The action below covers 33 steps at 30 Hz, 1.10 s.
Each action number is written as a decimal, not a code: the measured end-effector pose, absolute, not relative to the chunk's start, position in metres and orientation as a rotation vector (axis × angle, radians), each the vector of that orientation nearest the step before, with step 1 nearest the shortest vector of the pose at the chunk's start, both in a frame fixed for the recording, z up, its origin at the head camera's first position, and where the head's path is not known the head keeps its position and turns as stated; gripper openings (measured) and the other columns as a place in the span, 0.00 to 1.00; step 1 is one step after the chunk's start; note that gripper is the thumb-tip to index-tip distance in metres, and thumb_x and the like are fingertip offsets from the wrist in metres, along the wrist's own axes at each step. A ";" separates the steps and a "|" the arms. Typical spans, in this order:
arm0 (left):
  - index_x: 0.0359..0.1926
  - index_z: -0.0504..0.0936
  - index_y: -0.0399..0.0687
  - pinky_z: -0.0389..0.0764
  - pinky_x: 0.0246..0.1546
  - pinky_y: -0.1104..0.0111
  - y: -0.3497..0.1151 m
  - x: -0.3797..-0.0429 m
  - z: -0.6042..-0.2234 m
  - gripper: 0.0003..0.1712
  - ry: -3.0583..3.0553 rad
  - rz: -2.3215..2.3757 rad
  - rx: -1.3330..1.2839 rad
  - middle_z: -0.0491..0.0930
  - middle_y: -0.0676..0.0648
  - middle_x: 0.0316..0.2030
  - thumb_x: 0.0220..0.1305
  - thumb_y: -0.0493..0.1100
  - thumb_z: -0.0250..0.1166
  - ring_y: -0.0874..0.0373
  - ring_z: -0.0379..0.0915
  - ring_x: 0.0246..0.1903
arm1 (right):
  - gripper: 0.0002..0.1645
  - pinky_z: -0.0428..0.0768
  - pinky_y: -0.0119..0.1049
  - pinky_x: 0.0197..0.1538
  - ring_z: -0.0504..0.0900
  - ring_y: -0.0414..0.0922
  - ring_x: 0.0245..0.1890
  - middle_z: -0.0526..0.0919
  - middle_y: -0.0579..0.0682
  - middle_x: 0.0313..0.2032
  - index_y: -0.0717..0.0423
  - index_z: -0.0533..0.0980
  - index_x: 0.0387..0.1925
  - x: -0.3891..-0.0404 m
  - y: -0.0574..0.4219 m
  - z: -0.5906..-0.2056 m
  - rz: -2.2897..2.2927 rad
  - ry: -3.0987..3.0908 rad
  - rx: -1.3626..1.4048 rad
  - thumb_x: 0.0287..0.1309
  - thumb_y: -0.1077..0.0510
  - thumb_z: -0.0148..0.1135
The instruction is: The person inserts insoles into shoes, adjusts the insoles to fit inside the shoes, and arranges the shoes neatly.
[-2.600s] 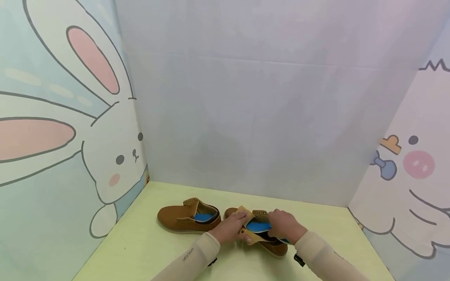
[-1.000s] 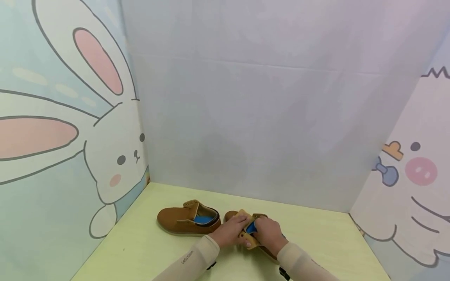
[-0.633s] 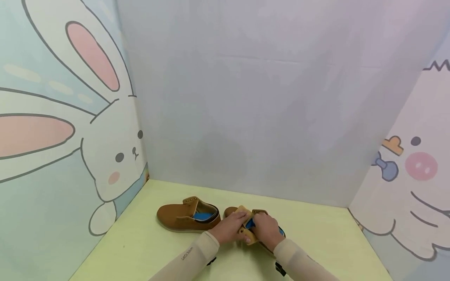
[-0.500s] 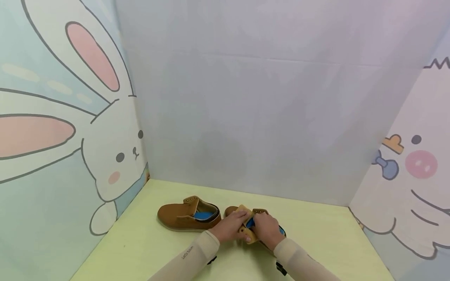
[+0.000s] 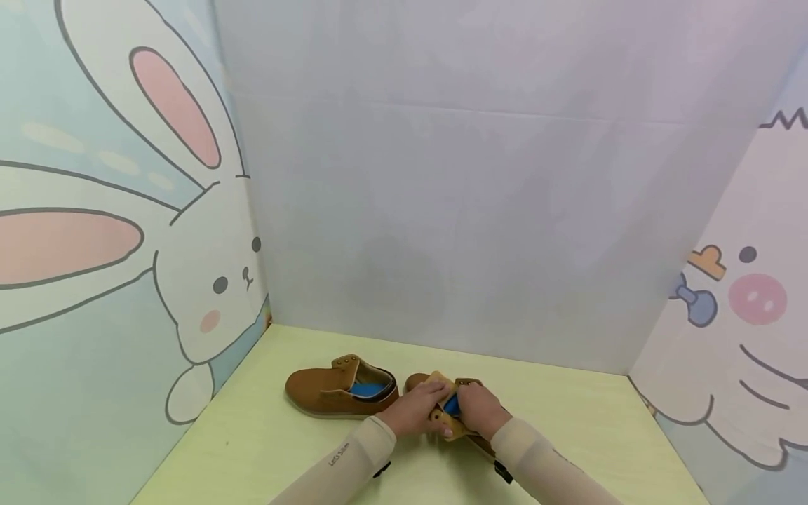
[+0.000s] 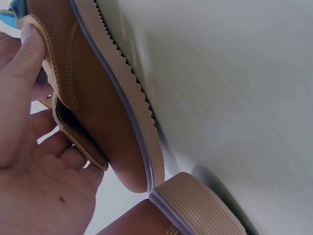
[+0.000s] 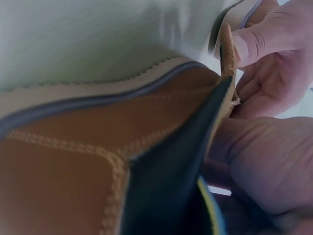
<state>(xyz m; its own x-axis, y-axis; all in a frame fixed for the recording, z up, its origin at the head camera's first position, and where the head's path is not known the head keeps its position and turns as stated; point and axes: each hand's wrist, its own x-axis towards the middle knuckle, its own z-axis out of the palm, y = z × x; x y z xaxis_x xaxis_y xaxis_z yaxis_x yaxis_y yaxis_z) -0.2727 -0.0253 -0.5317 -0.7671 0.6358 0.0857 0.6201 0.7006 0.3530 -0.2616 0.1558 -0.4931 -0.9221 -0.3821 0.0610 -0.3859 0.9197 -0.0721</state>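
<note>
My left hand (image 5: 413, 410) grips a brown leather shoe (image 5: 415, 381) at its spread lace flaps. In the left wrist view the thumb (image 6: 29, 54) pinches one flap's edge, the fingers lying beside the other flap. My right hand (image 5: 481, 410) is curled down in the shoe's opening and holds a blue insole (image 5: 452, 405); its fingertips are hidden inside. The insole's yellow-edged rim (image 7: 212, 205) shows beside that hand in the right wrist view. To the left lies a matching unlaced shoe (image 5: 315, 391) with a blue insole (image 5: 367, 389) inside.
Both shoes are on a pale yellow tabletop (image 5: 252, 435). A plain grey-white wall (image 5: 442, 210) stands behind it. Side panels carry a cartoon rabbit (image 5: 196, 280) on the left and a white cartoon animal (image 5: 751, 351) on the right.
My right hand has moved left and deeper into the shoe, and less of the insole shows now than earlier. My left hand keeps its grip; over the last half second little has changed.
</note>
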 end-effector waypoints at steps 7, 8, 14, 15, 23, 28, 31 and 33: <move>0.77 0.63 0.47 0.64 0.71 0.59 -0.026 -0.272 -0.532 0.50 2.853 0.576 1.056 0.61 0.48 0.75 0.62 0.68 0.64 0.53 0.54 0.74 | 0.09 0.80 0.43 0.33 0.79 0.48 0.28 0.80 0.54 0.28 0.61 0.78 0.30 -0.259 0.154 -0.500 0.106 -3.018 0.590 0.58 0.66 0.72; 0.77 0.63 0.47 0.63 0.71 0.59 -0.026 -0.272 -0.532 0.50 2.855 0.571 1.058 0.61 0.48 0.75 0.62 0.68 0.64 0.53 0.54 0.75 | 0.09 0.80 0.43 0.32 0.79 0.47 0.27 0.80 0.54 0.27 0.61 0.77 0.29 -0.259 0.155 -0.501 0.104 -3.007 0.592 0.57 0.67 0.73; 0.77 0.64 0.46 0.61 0.72 0.60 -0.025 -0.273 -0.532 0.50 2.863 0.560 1.062 0.62 0.48 0.75 0.62 0.67 0.65 0.54 0.55 0.74 | 0.11 0.75 0.40 0.28 0.74 0.43 0.23 0.79 0.53 0.24 0.58 0.75 0.26 -0.261 0.155 -0.508 0.120 -2.979 0.595 0.59 0.67 0.71; 0.77 0.64 0.47 0.61 0.72 0.60 -0.025 -0.273 -0.532 0.50 2.862 0.559 1.056 0.62 0.48 0.75 0.62 0.67 0.65 0.55 0.55 0.74 | 0.12 0.74 0.39 0.28 0.74 0.43 0.23 0.78 0.52 0.24 0.57 0.75 0.25 -0.261 0.155 -0.509 0.129 -2.975 0.599 0.59 0.67 0.70; 0.76 0.65 0.47 0.59 0.73 0.59 -0.023 -0.270 -0.531 0.49 2.870 0.540 1.058 0.63 0.48 0.74 0.62 0.67 0.65 0.54 0.56 0.74 | 0.12 0.75 0.38 0.26 0.75 0.41 0.21 0.80 0.51 0.22 0.57 0.76 0.24 -0.260 0.157 -0.513 0.191 -2.924 0.624 0.58 0.69 0.70; 0.77 0.63 0.49 0.62 0.72 0.59 -0.026 -0.274 -0.530 0.50 2.860 0.564 1.048 0.61 0.48 0.75 0.63 0.68 0.65 0.54 0.54 0.74 | 0.09 0.76 0.37 0.28 0.75 0.40 0.23 0.80 0.49 0.23 0.58 0.78 0.28 -0.267 0.163 -0.513 0.178 -2.927 0.726 0.55 0.68 0.73; 0.78 0.63 0.50 0.64 0.71 0.59 -0.027 -0.276 -0.529 0.50 2.849 0.583 1.028 0.60 0.49 0.75 0.62 0.68 0.65 0.53 0.53 0.75 | 0.12 0.80 0.38 0.31 0.79 0.43 0.25 0.80 0.50 0.24 0.58 0.77 0.28 -0.271 0.164 -0.511 0.042 -2.926 0.788 0.53 0.66 0.76; 0.78 0.63 0.50 0.65 0.70 0.59 -0.027 -0.276 -0.529 0.50 2.852 0.581 1.032 0.61 0.49 0.75 0.62 0.68 0.65 0.53 0.54 0.75 | 0.12 0.84 0.40 0.33 0.83 0.46 0.27 0.82 0.52 0.26 0.59 0.78 0.29 -0.271 0.163 -0.509 -0.040 -2.922 0.802 0.53 0.64 0.77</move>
